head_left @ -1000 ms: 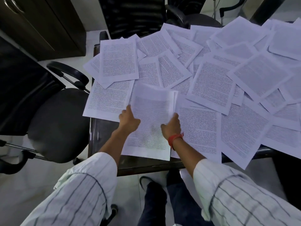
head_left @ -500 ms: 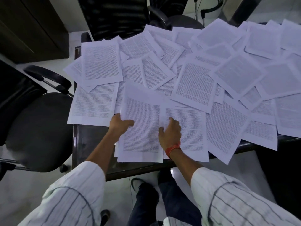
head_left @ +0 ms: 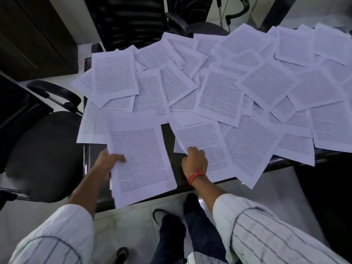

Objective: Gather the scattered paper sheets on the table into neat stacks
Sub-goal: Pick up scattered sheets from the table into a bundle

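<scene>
Several printed white sheets [head_left: 219, 96] lie scattered and overlapping over the dark table [head_left: 167, 136]. My left hand [head_left: 108, 161] grips the left edge of a small stack of sheets [head_left: 141, 159], thumb on top; the stack lies at the table's near left and hangs over the front edge. My right hand [head_left: 194, 161], with an orange wrist thread, pinches the near left edge of a single sheet [head_left: 202, 141], whose edge curls up off the table. A strip of bare table shows between the stack and that sheet.
A black office chair [head_left: 42, 153] stands close at the left, its armrest [head_left: 55, 94] near the table corner. More black chairs [head_left: 131, 21] stand behind the table. A dark cabinet [head_left: 32, 35] fills the upper left. My shoes [head_left: 171, 221] stand on pale floor tiles below the table's front edge.
My left hand has pulled the stack left and toward me, off the neighbouring sheet. My right hand has left the stack and taken hold of the sheet to its right.
</scene>
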### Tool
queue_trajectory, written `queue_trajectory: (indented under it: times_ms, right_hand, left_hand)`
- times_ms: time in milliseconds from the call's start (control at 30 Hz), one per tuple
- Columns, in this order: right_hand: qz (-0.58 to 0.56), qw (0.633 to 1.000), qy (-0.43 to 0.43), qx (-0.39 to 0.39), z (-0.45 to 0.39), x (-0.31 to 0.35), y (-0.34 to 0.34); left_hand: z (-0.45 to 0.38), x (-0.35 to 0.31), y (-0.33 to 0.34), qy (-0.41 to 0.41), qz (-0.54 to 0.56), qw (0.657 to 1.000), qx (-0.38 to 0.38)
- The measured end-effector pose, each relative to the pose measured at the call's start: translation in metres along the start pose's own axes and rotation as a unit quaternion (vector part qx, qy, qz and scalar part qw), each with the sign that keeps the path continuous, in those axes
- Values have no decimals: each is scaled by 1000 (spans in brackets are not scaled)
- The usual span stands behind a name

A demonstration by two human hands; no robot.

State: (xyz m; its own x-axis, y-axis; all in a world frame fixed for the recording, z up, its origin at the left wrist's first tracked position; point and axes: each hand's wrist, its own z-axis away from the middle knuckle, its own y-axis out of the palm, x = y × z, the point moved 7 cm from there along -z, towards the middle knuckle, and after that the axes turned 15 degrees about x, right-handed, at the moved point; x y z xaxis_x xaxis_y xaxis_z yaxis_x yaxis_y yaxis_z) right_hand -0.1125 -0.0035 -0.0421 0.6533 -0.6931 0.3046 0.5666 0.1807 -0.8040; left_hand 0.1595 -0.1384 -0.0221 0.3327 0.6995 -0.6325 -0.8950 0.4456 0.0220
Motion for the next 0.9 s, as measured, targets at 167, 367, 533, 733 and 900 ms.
queue_trajectory:
  times_ms: [167, 367, 533, 733, 900]
  right_hand:
    - [-86, 985, -135, -57, 35, 40, -27]
    - [-41, 969, -221, 101, 55, 91, 26]
    - [-197, 919, -204, 274, 45, 77, 33]
    - [-123, 984, -131, 6, -61, 2, -76]
    - [185, 982, -34, 26, -145, -60, -103]
  left_hand:
    - [-1, 29, 43, 4, 28, 999, 23]
    - [3, 38, 107, -5, 164, 980, 112]
    - [-8, 46, 99, 0, 120, 990, 71]
    - [-20, 18, 63, -3, 108, 990, 89]
    - [-13, -46, 47, 42, 114, 984, 130]
